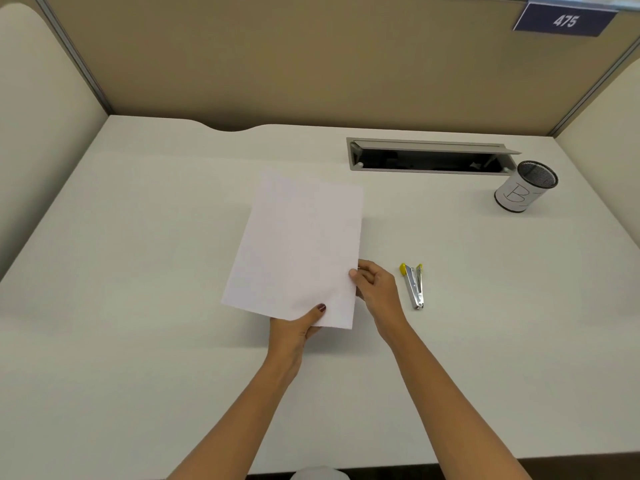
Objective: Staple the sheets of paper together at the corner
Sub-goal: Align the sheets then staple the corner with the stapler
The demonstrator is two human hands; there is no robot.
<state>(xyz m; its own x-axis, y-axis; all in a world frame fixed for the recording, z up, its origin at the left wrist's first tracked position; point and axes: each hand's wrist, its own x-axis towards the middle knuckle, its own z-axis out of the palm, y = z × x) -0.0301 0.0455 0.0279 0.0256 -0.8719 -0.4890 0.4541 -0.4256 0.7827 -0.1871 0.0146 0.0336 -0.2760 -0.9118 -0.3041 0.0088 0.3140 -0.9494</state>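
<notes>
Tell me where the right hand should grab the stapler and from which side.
Probably grip the stapler across its metal body, near the middle, coming down from above. It lies flat on the desk with its yellow-tipped open end pointing away and its hinged end toward the person, just right of the right hand. That hand now pinches the paper's right edge; the left hand holds the bottom edge.

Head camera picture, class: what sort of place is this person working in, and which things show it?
Probably a study carrel or office cubicle: tan partition walls enclose a pale desk, a numbered plate reading 475 hangs above, and a cable hatch is set into the desktop.
</notes>
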